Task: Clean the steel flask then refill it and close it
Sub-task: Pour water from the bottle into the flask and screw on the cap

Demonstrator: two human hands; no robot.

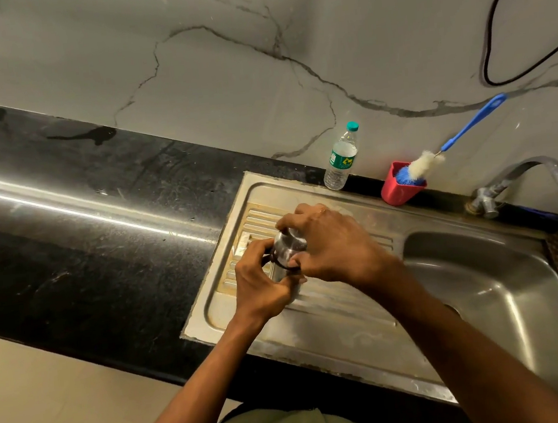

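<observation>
The steel flask (287, 257) stands on the ribbed draining board (332, 309) of the steel sink. My left hand (261, 282) grips the flask's body from the left. My right hand (332, 243) is curled over its steel cap (291, 241) from above. A dark ring runs round the flask just below the cap. Most of the flask's body is hidden behind my hands. A plastic water bottle (341, 158) with a teal cap stands at the back edge of the board.
A red cup (397, 186) at the back holds a blue-handled bottle brush (437, 156). The tap (543, 180) arches over the sink basin (492, 285) on the right. Black stone counter (81, 214) stretches to the left. A black cable (496, 33) hangs on the marble wall.
</observation>
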